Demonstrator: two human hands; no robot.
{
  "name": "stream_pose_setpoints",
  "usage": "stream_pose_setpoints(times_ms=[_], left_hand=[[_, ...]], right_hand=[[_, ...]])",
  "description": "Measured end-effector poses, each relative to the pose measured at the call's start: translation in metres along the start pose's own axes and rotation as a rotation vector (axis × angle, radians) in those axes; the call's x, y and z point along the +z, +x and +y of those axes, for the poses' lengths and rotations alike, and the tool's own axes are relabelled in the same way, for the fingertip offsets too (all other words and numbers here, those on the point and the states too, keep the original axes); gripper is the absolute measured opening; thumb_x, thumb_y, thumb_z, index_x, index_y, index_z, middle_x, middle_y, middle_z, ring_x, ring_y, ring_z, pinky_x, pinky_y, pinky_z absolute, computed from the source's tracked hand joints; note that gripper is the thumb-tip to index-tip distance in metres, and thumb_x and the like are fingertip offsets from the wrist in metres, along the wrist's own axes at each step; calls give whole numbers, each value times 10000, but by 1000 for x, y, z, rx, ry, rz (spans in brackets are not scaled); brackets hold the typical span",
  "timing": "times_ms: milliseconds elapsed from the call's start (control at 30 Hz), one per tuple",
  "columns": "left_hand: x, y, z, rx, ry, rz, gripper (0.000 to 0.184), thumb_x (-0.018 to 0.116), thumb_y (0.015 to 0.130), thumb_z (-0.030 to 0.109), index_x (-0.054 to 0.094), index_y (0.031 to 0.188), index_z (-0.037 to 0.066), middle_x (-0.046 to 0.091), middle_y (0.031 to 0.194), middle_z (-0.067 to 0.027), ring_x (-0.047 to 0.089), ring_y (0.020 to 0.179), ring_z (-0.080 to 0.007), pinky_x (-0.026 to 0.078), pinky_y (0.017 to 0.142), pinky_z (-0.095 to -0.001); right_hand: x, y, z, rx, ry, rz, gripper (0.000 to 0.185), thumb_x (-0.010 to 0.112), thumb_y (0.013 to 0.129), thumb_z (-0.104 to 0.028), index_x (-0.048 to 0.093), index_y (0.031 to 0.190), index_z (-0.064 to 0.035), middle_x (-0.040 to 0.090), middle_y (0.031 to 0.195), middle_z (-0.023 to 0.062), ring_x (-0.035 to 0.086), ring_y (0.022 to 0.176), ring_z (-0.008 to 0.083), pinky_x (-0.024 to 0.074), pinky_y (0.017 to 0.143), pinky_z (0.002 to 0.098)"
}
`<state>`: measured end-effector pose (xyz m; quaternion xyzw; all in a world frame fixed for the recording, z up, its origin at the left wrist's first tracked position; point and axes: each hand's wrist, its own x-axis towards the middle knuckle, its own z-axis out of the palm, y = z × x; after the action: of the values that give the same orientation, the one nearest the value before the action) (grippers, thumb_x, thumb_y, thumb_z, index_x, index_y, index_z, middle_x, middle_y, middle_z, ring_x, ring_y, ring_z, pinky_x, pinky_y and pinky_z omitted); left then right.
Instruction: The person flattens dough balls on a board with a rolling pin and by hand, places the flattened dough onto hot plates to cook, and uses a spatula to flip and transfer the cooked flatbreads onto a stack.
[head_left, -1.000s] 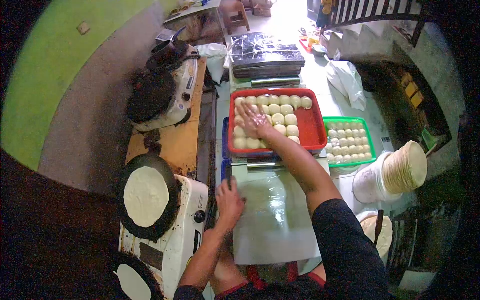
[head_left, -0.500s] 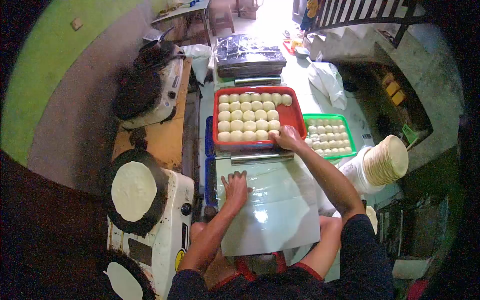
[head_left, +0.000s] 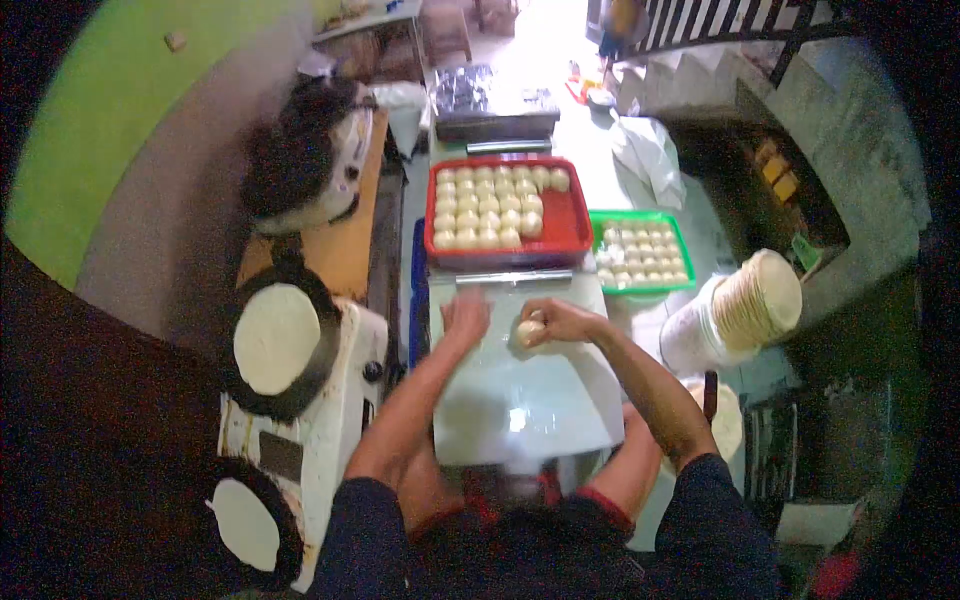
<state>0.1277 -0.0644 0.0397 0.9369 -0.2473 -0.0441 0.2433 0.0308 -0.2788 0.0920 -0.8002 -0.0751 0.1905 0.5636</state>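
My right hand (head_left: 558, 322) is closed round a pale dough ball (head_left: 530, 331), just over the glossy white work surface (head_left: 520, 400). To its left, my left hand (head_left: 466, 315) is over the same surface, blurred by motion, so its fingers cannot be made out. Beyond both hands is a red tray (head_left: 580, 243) with rows of dough balls (head_left: 487, 207) and a bare red patch at its right. A metal rod (head_left: 515, 277) lies between the tray and the white surface.
Left are burners with dark pans holding flat dough rounds (head_left: 276, 338) (head_left: 246, 524). A green tray (head_left: 686, 270) of dough balls sits right of the red one. Further right, stacked flat rounds (head_left: 757, 303) lean on a white bucket (head_left: 690, 332). A plastic-covered stack (head_left: 495, 100) stands behind.
My right hand has moved from the red tray back to the white surface with a dough ball. The near right corner ball is gone from the tray. My left hand has shifted slightly forward.
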Motion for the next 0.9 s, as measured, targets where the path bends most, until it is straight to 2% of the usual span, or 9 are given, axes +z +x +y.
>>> stream_pose_setpoints(times_ms=[33, 100, 200, 267, 300, 433, 600, 767, 900], left_hand=[[-16, 2, 11, 40, 17, 101, 257, 622, 929, 268, 573, 1021, 33, 695, 923, -213, 664, 926, -423, 458, 780, -609], [-43, 18, 33, 109, 14, 157, 304, 646, 930, 298, 567, 1046, 29, 690, 932, -215, 662, 908, -429, 455, 775, -592], [-92, 15, 67, 185, -22, 222, 293, 652, 928, 293, 572, 1021, 27, 690, 921, -205, 664, 910, -419, 448, 761, -584], [-116, 0, 86, 199, -55, 227, 260, 650, 926, 268, 579, 1009, 33, 692, 926, -185, 661, 925, -399, 436, 772, -579], [-126, -6, 95, 187, -85, 209, 232, 646, 925, 247, 585, 1008, 38, 693, 937, -169, 656, 946, -383, 425, 790, -575], [-123, -28, 93, 233, -152, 187, 173, 660, 909, 192, 581, 984, 57, 683, 905, -136, 652, 937, -350, 410, 781, -557], [-126, -48, 81, 243, -138, 213, 185, 691, 884, 181, 564, 974, 81, 666, 871, -114, 648, 915, -341, 406, 754, -546], [-132, -78, 79, 231, -237, 205, 223, 682, 909, 224, 559, 932, 39, 664, 835, -162, 650, 842, -376, 459, 725, -506], [-132, -89, 78, 228, -162, 136, 211, 684, 902, 202, 558, 944, 39, 648, 817, -174, 637, 788, -388, 467, 713, -501]], right_hand=[[23, -3, 28, -119, -55, -143, 269, 818, 775, -127, 690, 999, -52, 691, 915, 72, 647, 855, 202, 526, 786, 366], [57, -6, 74, -240, -371, 4, 232, 781, 822, -183, 700, 997, -53, 704, 961, 90, 638, 937, 258, 513, 827, 400], [89, -3, 99, 12, -150, 99, 512, 564, 959, -448, 617, 1236, -20, 582, 1307, 211, 442, 1309, 381, 380, 1065, 484], [120, -8, 52, -13, -772, 216, 701, 454, 982, -561, 507, 1399, 1, 432, 1490, 266, 284, 1459, 390, 274, 1172, 492], [133, -8, 41, 112, -904, 159, 849, 414, 978, -609, 278, 1540, 14, 191, 1603, 297, 157, 1517, 390, 130, 1234, 502], [158, -2, 20, 148, -962, 333, 847, 388, 989, -602, 235, 1560, 4, 133, 1638, 250, 101, 1535, 360, 36, 1227, 561], [161, -12, 49, 42, -966, 488, 816, 470, 996, -480, 211, 1538, 73, 158, 1630, 257, 137, 1526, 377, 119, 1220, 565], [175, -52, 39, 19, -915, 426, 748, 483, 999, -430, 280, 1513, 74, 244, 1598, 267, 228, 1497, 389, 219, 1213, 502], [159, -58, 34, 79, -775, 387, 757, 502, 990, -437, 288, 1514, 65, 265, 1597, 250, 241, 1494, 379, 207, 1222, 491]])
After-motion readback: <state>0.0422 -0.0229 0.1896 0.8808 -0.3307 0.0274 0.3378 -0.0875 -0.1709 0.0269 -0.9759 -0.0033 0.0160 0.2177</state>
